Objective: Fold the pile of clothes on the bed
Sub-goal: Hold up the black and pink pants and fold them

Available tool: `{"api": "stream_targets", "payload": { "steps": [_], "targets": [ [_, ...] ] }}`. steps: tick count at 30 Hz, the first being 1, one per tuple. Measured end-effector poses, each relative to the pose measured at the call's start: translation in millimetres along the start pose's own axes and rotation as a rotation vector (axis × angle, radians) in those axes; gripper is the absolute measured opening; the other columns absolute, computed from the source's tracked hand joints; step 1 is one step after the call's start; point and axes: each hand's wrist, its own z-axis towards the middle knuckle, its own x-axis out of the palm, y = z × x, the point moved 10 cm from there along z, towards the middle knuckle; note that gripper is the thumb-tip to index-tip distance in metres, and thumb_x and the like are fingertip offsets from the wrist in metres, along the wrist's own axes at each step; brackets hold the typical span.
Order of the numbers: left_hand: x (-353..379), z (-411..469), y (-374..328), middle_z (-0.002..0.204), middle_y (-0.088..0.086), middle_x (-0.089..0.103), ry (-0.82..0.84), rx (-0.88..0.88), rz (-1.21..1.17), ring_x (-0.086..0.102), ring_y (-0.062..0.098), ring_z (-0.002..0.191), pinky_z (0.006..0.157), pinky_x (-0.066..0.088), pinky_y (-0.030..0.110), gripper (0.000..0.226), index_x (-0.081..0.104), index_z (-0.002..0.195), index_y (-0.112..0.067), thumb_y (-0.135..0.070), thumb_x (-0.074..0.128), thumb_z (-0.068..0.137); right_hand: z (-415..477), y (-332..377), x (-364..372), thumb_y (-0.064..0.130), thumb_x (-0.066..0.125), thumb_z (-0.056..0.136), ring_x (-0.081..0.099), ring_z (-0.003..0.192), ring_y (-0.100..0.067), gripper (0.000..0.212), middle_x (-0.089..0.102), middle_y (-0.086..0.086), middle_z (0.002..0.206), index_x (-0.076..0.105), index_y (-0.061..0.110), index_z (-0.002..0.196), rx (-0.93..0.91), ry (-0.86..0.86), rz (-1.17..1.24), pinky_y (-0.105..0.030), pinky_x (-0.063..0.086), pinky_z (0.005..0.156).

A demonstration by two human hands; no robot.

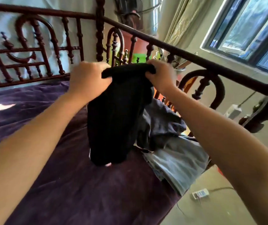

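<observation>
Fingers (pixel 151 63) of both hands are clenched round the top edge of one black garment (pixel 117 114), the left hand (pixel 87 78) and right hand (pixel 160 75) holding it up so it hangs over the purple bedcover (pixel 65 176). Two more pieces lie just right of it at the bed's edge, a dark blue-grey garment (pixel 162 120) crumpled on a pale denim garment (pixel 178 159). One small pale mark (pixel 108 164) at the black hem is too blurred to read.

Daylight comes through the window (pixel 247 28) at right; a bright sun patch glares on the purple bedspread (pixel 24 101). The wide lens bows the bed rail (pixel 178 50); blur softens everything, the black garment (pixel 117 119) losing all detail.
</observation>
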Motion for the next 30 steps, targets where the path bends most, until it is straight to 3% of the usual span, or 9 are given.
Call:
{"api": "stream_targets", "payload": {
  "steps": [5,10,14,18,20,23,24,27,30],
  "targets": [
    [11,41,-38,0.082,0.020,0.070,-0.119,0.156,0.018,0.065,0.039,0.075,0.065,0.048,0.040,0.028,0.070,0.104,-0.008,-0.020,0.056,0.083,23,-47,-44,0.011,0.057,0.084,0.057,0.107,-0.020,0.023,0.066,-0.002,0.109,0.066,0.011,0.105,0.007,-0.243,0.130,-0.025,0.036,0.084],
    [92,-34,-72,0.062,0.005,0.066,0.093,0.293,-0.014,0.066,0.023,0.055,0.043,0.051,0.031,0.034,0.072,0.079,-0.013,-0.027,0.042,0.070,-60,-103,-1,0.009,0.060,0.069,0.058,0.087,-0.023,0.023,0.068,-0.010,0.088,0.068,0.004,0.090,-0.120,-0.210,0.169,-0.023,0.036,0.073],
    [163,-155,-81,0.057,-0.007,0.061,0.355,0.248,-0.050,0.061,0.013,0.051,0.039,0.044,0.018,0.019,0.071,0.074,-0.021,-0.027,0.058,0.062,-175,-132,74,0.018,0.057,0.061,0.050,0.076,-0.015,0.025,0.067,-0.003,0.079,0.062,0.014,0.085,-0.244,0.086,0.197,-0.024,0.042,0.067],
    [231,-314,-76,0.055,-0.021,0.058,0.818,-0.006,-0.185,0.055,-0.006,0.051,0.043,0.041,0.011,0.049,0.067,0.079,-0.037,-0.043,0.079,0.032,-301,-140,154,0.038,0.060,0.054,0.049,0.071,-0.009,0.039,0.064,0.010,0.073,0.047,0.028,0.089,-0.356,0.554,0.172,-0.017,0.037,0.057],
    [237,-361,-81,0.060,-0.026,0.061,0.947,-0.113,-0.160,0.057,-0.011,0.058,0.052,0.038,0.005,0.038,0.067,0.078,-0.043,-0.048,0.068,0.041,-349,-139,180,0.044,0.056,0.046,0.045,0.070,-0.004,0.041,0.061,0.015,0.068,0.052,0.032,0.085,-0.406,0.718,0.141,-0.019,0.031,0.059],
    [246,-416,-81,0.095,-0.011,0.070,1.179,-0.381,-0.267,0.062,0.005,0.091,0.078,0.042,0.019,0.018,0.067,0.096,-0.032,-0.031,0.060,0.080,-392,-141,201,0.046,0.047,0.048,0.056,0.058,0.001,0.034,0.057,0.018,0.061,0.052,0.034,0.080,-0.356,0.929,0.171,-0.014,0.033,0.053],
    [249,-428,-83,0.091,-0.006,0.069,1.241,-0.443,-0.343,0.061,0.009,0.089,0.077,0.041,0.021,0.017,0.062,0.097,-0.031,-0.029,0.056,0.082,-396,-138,202,0.045,0.042,0.051,0.057,0.055,0.001,0.032,0.058,0.018,0.060,0.050,0.033,0.080,-0.344,0.970,0.176,-0.010,0.031,0.048],
    [254,-446,-93,0.062,-0.005,0.052,1.393,-0.570,-0.505,0.049,0.001,0.064,0.066,0.038,0.022,0.013,0.053,0.088,-0.027,-0.023,0.058,0.077,-411,-142,212,0.029,0.052,0.070,0.063,0.082,-0.010,0.025,0.067,0.009,0.087,0.064,0.024,0.092,-0.360,1.225,0.108,-0.017,0.041,0.062],
    [256,-445,-97,0.059,-0.011,0.051,1.471,-0.667,-0.630,0.048,-0.002,0.061,0.062,0.039,0.020,0.004,0.059,0.077,-0.014,-0.016,0.063,0.078,-412,-141,222,0.022,0.058,0.079,0.057,0.103,-0.024,0.031,0.065,-0.004,0.109,0.063,0.019,0.109,-0.363,1.447,0.091,-0.029,0.044,0.081]
  ]
}}
